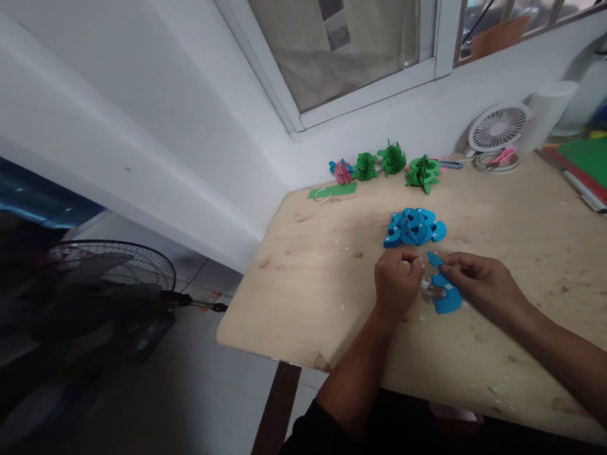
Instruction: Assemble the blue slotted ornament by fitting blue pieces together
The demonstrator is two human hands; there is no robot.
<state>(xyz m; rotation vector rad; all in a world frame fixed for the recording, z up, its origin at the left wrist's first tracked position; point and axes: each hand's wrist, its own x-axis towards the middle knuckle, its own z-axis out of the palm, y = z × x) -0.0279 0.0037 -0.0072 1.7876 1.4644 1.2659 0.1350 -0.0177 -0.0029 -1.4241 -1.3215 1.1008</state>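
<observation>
Over the wooden table, my left hand (397,279) is closed, thumb and forefinger pinched together. A tiny whitish bit shows at its fingertips, too small to name. My right hand (478,277) pinches a small blue paper piece (435,260) by its lower right end, and its tip points toward my left fingertips. Just below, a curved blue paper piece (447,300) with a pale patch lies on the table beside white scraps (425,285). Beyond my hands sits a pile of blue paper pieces (413,227), several with small white squares on them.
Green paper shapes (392,158) and a pink and blue one (342,170) stand along the wall. A green strip (339,190), white fan (499,128), tape roll (496,162) and pink-handled scissors (502,156) lie at the back. The table's left edge (246,281) borders a floor fan (118,265).
</observation>
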